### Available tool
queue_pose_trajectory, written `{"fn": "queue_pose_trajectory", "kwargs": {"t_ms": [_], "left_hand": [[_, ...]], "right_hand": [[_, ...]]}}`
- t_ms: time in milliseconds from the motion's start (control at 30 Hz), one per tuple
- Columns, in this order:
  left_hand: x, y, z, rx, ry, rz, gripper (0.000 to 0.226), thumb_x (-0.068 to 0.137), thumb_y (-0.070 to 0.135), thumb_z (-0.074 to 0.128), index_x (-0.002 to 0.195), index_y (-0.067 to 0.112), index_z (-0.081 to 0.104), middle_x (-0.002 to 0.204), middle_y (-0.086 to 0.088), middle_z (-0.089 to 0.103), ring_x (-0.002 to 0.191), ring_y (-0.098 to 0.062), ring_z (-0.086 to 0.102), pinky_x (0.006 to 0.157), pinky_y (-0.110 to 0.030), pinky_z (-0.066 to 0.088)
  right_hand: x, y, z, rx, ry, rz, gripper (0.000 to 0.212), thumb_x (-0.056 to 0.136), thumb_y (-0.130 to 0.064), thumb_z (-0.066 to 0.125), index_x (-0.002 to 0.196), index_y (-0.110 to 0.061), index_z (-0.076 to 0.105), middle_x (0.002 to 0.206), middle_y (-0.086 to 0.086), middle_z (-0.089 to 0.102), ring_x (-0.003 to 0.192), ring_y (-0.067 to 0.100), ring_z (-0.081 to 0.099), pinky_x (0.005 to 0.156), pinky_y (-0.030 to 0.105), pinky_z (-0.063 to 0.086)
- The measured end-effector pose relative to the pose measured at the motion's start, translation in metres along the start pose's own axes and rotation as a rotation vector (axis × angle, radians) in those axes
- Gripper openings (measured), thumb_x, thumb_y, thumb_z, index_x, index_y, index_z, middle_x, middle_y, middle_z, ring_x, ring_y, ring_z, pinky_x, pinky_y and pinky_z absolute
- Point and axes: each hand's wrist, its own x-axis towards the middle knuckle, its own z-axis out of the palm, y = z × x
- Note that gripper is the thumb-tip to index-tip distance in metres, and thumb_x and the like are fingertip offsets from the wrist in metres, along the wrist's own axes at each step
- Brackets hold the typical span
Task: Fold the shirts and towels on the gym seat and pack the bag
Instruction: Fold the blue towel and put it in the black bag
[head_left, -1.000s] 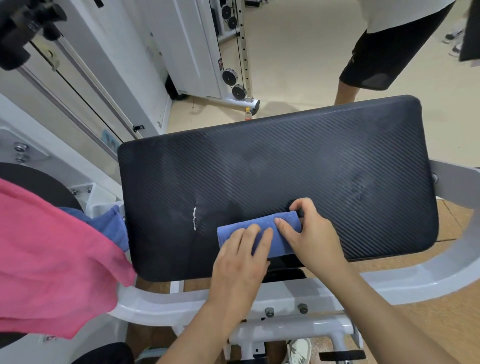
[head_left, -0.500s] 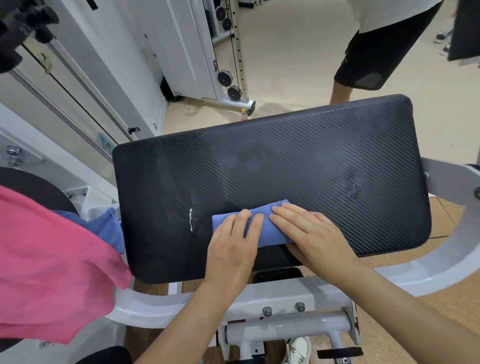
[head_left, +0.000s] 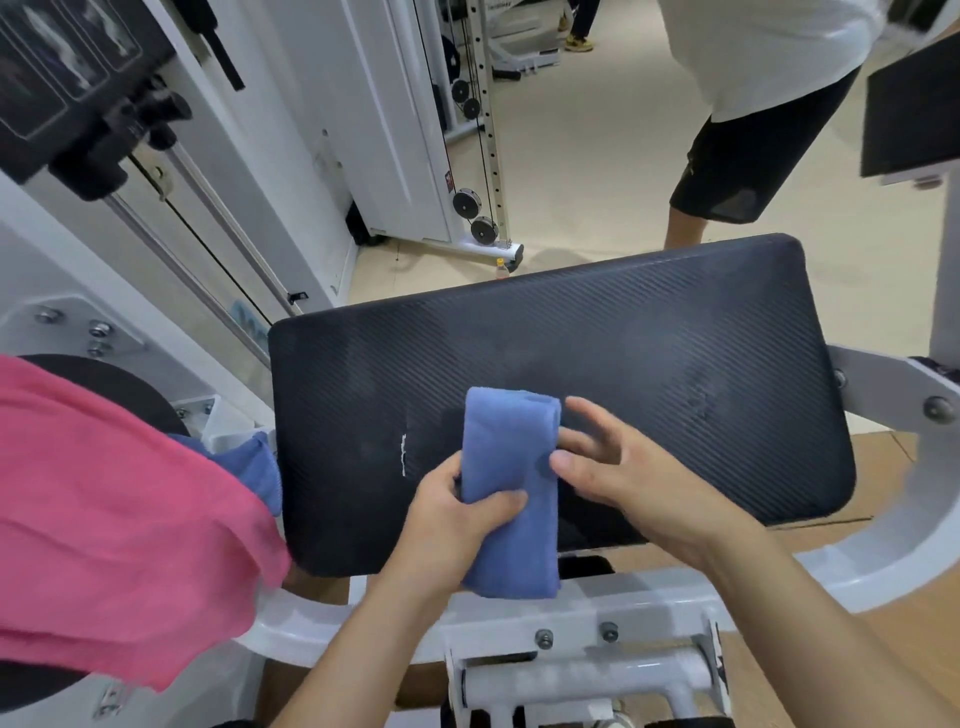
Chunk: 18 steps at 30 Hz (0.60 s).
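Observation:
A folded blue towel (head_left: 511, 467) is lifted off the black gym seat pad (head_left: 649, 374) and hangs lengthwise over the pad's near edge. My left hand (head_left: 452, 519) grips its middle, thumb across the front. My right hand (head_left: 618, 467) is right beside the towel with fingers spread and relaxed; it is blurred, and its thumb sits at the towel's right edge. A pink shirt (head_left: 104, 519) lies draped at the left, with another blue cloth (head_left: 254, 467) partly hidden under it. No bag is in view.
White machine frame (head_left: 571, 608) runs under and around the pad. A cable machine (head_left: 467, 156) stands behind the pad, with a small bottle (head_left: 500, 266) on the floor. A person in a white top and black shorts (head_left: 753, 145) stands beyond the pad at the right.
The towel lay flat on the pad under both hands; now my left hand has picked it up and turned it lengthwise. My right hand has come off it.

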Motion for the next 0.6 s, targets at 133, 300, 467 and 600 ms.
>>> {"fn": "queue_pose_trajectory", "kwargs": {"t_ms": [133,300,467,600], "left_hand": [[-0.036,-0.018,0.004,-0.274,0.087,-0.004,0.069,0.056,0.031,0.081,0.117,0.011,0.058,0.105,-0.009,0.073,0.097,-0.028,0.07,0.08,-0.041,0.057],[-0.075,-0.021,-0.013,-0.227,0.118,0.155,0.079,0.052,0.032,0.083,0.123,0.016,0.054,0.112,-0.003,0.07,0.102,-0.016,0.068,0.074,-0.027,0.056],[-0.103,-0.006,-0.058,0.097,0.104,0.35,0.074,0.051,0.024,0.086,0.118,0.034,0.057,0.11,0.016,0.069,0.103,0.0,0.065,0.079,-0.016,0.051],[-0.134,0.002,-0.069,0.446,0.049,0.485,0.048,0.056,0.052,0.08,0.098,0.038,0.064,0.097,0.01,0.067,0.091,-0.006,0.064,0.078,-0.022,0.052]], "right_hand": [[-0.024,0.001,0.046,-0.048,0.072,-0.118,0.03,0.088,-0.014,0.07,0.116,-0.022,0.065,0.103,0.004,0.074,0.098,0.023,0.07,0.09,0.046,0.055],[-0.052,0.008,0.079,-0.277,0.163,-0.303,0.036,0.082,-0.008,0.073,0.102,-0.036,0.065,0.095,-0.008,0.072,0.085,0.012,0.068,0.075,0.029,0.056],[-0.082,0.009,0.104,-0.48,0.058,-0.401,0.034,0.084,-0.011,0.073,0.111,-0.03,0.066,0.102,-0.014,0.071,0.088,0.006,0.067,0.077,0.023,0.054],[-0.105,0.014,0.127,-0.738,0.099,-0.503,0.034,0.084,-0.026,0.07,0.116,-0.035,0.064,0.103,-0.016,0.067,0.095,0.005,0.063,0.079,0.023,0.05]]}}
